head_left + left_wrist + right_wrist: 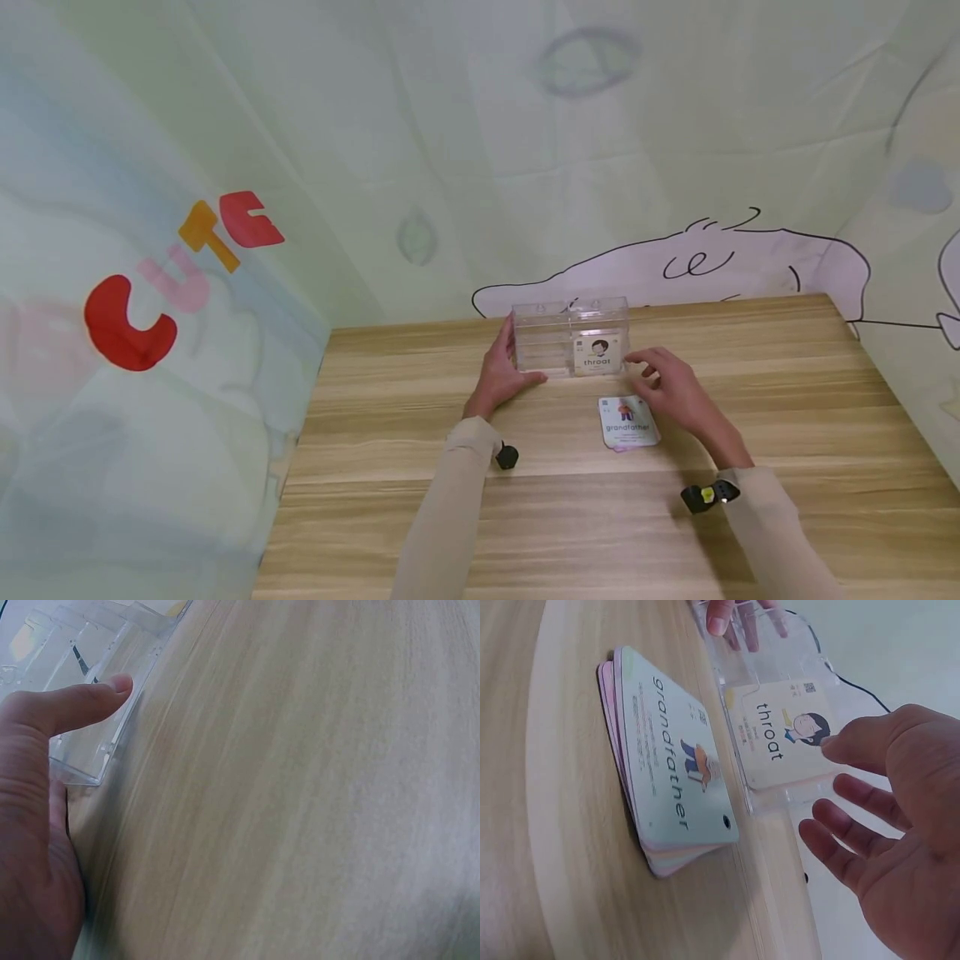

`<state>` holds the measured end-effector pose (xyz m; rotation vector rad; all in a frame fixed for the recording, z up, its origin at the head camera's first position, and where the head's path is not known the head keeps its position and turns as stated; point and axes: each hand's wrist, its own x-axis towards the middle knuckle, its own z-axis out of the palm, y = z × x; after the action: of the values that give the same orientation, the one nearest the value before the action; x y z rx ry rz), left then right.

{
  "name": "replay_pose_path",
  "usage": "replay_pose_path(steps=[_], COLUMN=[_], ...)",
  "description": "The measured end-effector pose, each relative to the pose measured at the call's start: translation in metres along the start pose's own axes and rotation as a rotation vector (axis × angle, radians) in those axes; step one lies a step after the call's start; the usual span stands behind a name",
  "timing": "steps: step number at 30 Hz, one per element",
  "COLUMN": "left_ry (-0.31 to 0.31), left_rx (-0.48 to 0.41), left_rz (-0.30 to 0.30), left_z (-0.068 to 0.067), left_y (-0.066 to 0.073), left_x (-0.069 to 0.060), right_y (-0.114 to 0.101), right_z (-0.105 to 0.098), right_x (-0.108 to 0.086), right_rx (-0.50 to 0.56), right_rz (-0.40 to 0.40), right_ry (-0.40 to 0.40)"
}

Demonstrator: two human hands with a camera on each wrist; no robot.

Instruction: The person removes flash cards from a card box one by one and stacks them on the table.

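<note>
A clear plastic box (542, 340) with two compartments stands near the back of the table. My left hand (501, 377) grips its left end, the thumb (90, 703) across the front and the other fingers along the side. In the right compartment sits a card reading "throat" (597, 355), also plain in the right wrist view. Just right of that card is my right hand (675, 396), fingers loosely bent and holding nothing; whether the thumb touches the box I cannot tell. A stack of cards topped by "grandfather" (679, 761) lies on the wood in front of the box.
The wood-grain table (390, 433) ends at a printed cloth backdrop (450, 150) behind the box. Another cloth with coloured letters (131, 325) hangs on the left. Dark straps with devices (708, 497) sit on the wrists.
</note>
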<state>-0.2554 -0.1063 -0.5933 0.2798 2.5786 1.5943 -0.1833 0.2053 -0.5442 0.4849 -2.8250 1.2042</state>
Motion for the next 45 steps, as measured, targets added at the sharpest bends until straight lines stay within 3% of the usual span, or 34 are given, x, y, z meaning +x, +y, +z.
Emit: replay_pose_path(steps=[10,16,30,45], left_ry=[0.006,0.009,0.005,0.006], left_rx=[-0.001,0.001,0.017,0.021], left_rz=[-0.001,0.004,-0.003,0.004], left_z=[0.0,0.0,0.001,-0.001], left_y=[0.0,0.0,-0.002,-0.003], left_x=[-0.001,0.0,0.0,0.001], right_y=[-0.007,-0.006,-0.005,-0.001], right_z=[0.007,0.01,0.014,0.02], right_x=[0.013,0.016,0.023,0.027], right_rx=[0.085,0.111,0.118,0.184], right_rz=[-0.041,-0.019,-0.002,-0.04], right_ry=[0.062,0.062,0.09,0.142])
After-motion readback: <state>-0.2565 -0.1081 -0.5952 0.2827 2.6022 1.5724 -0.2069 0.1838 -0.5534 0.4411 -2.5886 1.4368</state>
